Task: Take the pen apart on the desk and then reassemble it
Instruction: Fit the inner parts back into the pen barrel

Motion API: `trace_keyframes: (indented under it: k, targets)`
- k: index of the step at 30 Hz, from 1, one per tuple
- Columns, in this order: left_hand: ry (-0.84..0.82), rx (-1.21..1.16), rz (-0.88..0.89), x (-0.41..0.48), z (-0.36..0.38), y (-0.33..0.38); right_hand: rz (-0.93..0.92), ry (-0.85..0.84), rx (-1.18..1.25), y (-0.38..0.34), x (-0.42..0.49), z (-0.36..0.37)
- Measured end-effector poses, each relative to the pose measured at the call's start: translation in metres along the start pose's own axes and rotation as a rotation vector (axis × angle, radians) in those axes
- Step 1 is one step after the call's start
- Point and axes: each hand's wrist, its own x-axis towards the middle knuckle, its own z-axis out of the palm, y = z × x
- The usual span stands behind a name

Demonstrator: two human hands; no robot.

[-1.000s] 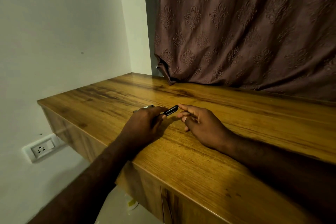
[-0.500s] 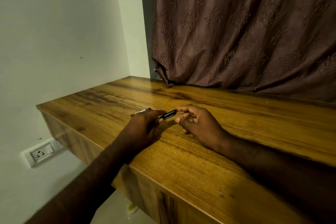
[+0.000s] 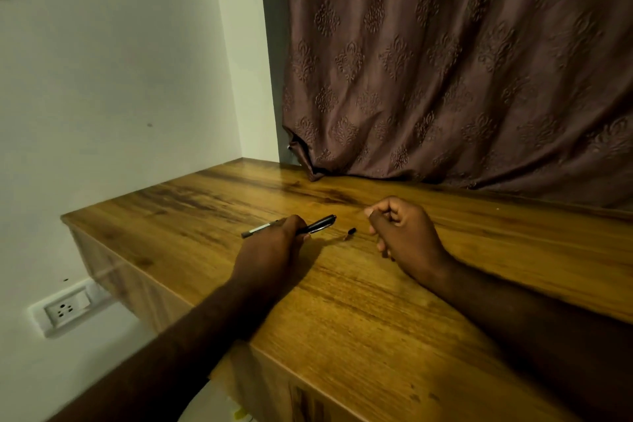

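Observation:
My left hand (image 3: 274,247) grips a dark pen (image 3: 320,223) just above the wooden desk (image 3: 342,301). The pen's black front end points right and its grey rear end (image 3: 255,232) sticks out to the left of my fingers. A small black piece of the pen (image 3: 350,232) lies on the desk between my hands, a little right of the pen's front end. My right hand (image 3: 400,233) hovers just right of that piece with its fingers curled and nothing visible in them.
A brown patterned curtain (image 3: 462,62) hangs along the back of the desk. A white wall (image 3: 120,62) closes the left side, with a socket (image 3: 65,310) below desk level. The desk's front edge runs diagonally under my forearms.
My right hand has pulled away from the pen's front end and drawn back to the right. A small black piece now lies on the desk between my hands.

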Motion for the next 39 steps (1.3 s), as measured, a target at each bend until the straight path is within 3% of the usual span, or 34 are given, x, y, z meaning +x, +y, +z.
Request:
trace_keyframes:
  k: [4,12,17,27,33,36,39]
  targets:
    - [0.034,-0.033,-0.078,0.013,0.011,0.005,-0.057,0.049,-0.308,0.020,0.016,-0.016]
    - [0.009,0.037,-0.055,0.017,0.017,0.002,-0.196,-0.279,-0.671,0.026,0.028,0.001]
    - [0.015,-0.002,-0.055,0.015,0.018,0.002,-0.205,-0.355,-0.775,0.027,0.031,0.003]
    - [0.043,-0.013,-0.063,0.016,0.018,0.002,-0.208,-0.397,-0.808,0.019,0.032,0.009]
    - [0.038,-0.063,-0.082,0.014,0.020,-0.001,-0.111,-0.390,-0.710,0.018,0.033,0.020]
    - [0.042,-0.056,-0.082,0.013,0.019,-0.002,-0.004,-0.290,-0.527,0.020,0.030,0.020]
    - [0.060,-0.045,-0.068,0.013,0.016,-0.002,0.136,-0.142,-0.193,0.020,0.028,0.017]
